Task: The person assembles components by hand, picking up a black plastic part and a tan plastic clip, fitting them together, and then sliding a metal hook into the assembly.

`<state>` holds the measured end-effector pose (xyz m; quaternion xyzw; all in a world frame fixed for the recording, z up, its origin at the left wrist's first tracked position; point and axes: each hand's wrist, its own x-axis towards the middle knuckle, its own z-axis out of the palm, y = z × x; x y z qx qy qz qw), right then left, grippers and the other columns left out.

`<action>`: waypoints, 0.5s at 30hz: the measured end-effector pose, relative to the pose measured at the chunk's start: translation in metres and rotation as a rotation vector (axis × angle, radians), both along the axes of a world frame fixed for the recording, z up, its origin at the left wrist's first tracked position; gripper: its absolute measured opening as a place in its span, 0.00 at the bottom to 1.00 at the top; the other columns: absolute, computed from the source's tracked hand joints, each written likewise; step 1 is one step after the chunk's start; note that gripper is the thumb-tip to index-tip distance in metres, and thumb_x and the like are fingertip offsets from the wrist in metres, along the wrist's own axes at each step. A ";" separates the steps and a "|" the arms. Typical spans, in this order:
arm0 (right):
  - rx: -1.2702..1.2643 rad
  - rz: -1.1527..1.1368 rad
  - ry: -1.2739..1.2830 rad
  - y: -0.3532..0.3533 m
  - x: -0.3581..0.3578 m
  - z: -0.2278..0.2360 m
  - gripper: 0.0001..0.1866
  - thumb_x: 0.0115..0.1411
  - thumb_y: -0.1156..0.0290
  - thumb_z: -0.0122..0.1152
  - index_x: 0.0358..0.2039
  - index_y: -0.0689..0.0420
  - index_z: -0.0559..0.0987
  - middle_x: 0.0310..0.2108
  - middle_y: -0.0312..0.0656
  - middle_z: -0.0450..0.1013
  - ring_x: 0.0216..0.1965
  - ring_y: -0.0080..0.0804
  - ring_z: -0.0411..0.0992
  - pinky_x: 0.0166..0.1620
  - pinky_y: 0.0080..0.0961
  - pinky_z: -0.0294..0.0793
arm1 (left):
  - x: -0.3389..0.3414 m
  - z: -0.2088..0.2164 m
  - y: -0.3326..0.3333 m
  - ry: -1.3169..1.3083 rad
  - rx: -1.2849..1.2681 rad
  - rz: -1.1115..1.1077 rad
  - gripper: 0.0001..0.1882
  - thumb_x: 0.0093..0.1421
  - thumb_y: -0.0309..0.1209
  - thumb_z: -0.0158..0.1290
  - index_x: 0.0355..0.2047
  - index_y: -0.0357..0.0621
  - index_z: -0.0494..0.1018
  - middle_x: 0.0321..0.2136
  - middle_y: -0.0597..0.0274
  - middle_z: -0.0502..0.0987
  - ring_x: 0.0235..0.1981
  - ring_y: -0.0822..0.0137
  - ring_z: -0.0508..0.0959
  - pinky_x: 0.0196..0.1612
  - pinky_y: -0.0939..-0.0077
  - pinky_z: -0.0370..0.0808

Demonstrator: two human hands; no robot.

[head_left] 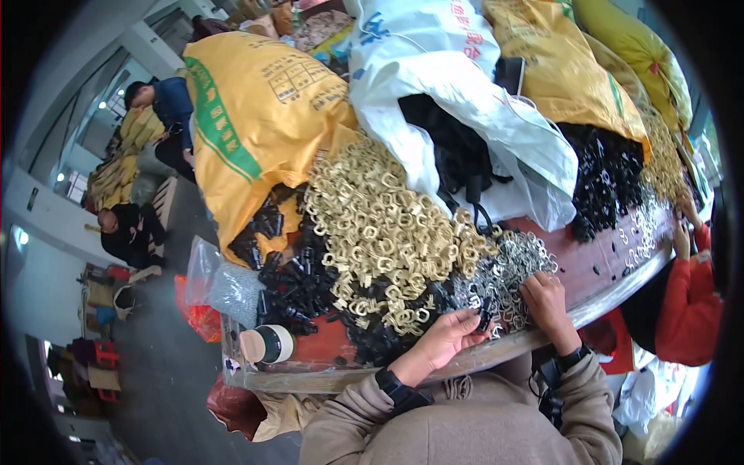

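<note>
My left hand (448,341) is near the table's front edge, thumb and fingers pinched on a small black plastic part (485,318). To its right, my right hand (547,305) reaches down with bent fingertips against the heap of small silver metal rings (518,271). Whatever those fingertips may grip is hidden. Beyond both hands spreads a large pile of cream-coloured ring-shaped plastic pieces (380,225). Left of that pile lie more black plastic parts (298,287).
A yellow woven sack (271,108), a white sack (426,77) and another yellow sack (566,70) stand behind the piles. A jar (275,343) is at the table's left corner. On the right, a person in a red sleeve (686,310) works at the same table (604,298).
</note>
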<state>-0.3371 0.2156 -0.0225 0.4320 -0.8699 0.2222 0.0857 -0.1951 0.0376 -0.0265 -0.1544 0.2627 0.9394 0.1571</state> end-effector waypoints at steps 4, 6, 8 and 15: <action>-0.103 -0.077 0.000 -0.008 0.004 0.017 0.06 0.46 0.75 0.54 0.18 0.60 0.66 0.17 0.43 0.60 0.20 0.43 0.62 0.25 0.33 0.61 | 0.000 -0.001 -0.003 0.009 0.003 0.024 0.12 0.57 0.31 0.45 0.38 0.37 0.67 0.35 0.57 0.72 0.34 0.70 0.74 0.39 0.81 0.72; -0.143 -0.091 -0.066 -0.007 0.002 0.023 0.06 0.46 0.76 0.54 0.18 0.60 0.66 0.16 0.44 0.61 0.20 0.43 0.62 0.24 0.33 0.61 | -0.001 -0.002 -0.004 0.014 0.002 0.031 0.12 0.57 0.31 0.45 0.38 0.37 0.67 0.35 0.57 0.72 0.34 0.70 0.74 0.39 0.82 0.72; -0.212 -0.127 -0.213 -0.006 0.001 0.027 0.06 0.46 0.76 0.54 0.19 0.60 0.67 0.16 0.44 0.62 0.19 0.43 0.62 0.24 0.31 0.61 | -0.002 -0.002 -0.005 0.008 0.010 0.038 0.12 0.56 0.32 0.46 0.38 0.38 0.67 0.35 0.57 0.73 0.34 0.70 0.74 0.38 0.82 0.72; -0.306 -0.103 -0.464 -0.003 0.006 0.027 0.07 0.50 0.76 0.53 0.20 0.61 0.67 0.17 0.41 0.66 0.16 0.28 0.64 0.20 0.23 0.61 | -0.002 -0.004 -0.005 0.018 -0.001 0.039 0.11 0.56 0.31 0.46 0.37 0.39 0.67 0.36 0.56 0.72 0.35 0.70 0.74 0.38 0.82 0.71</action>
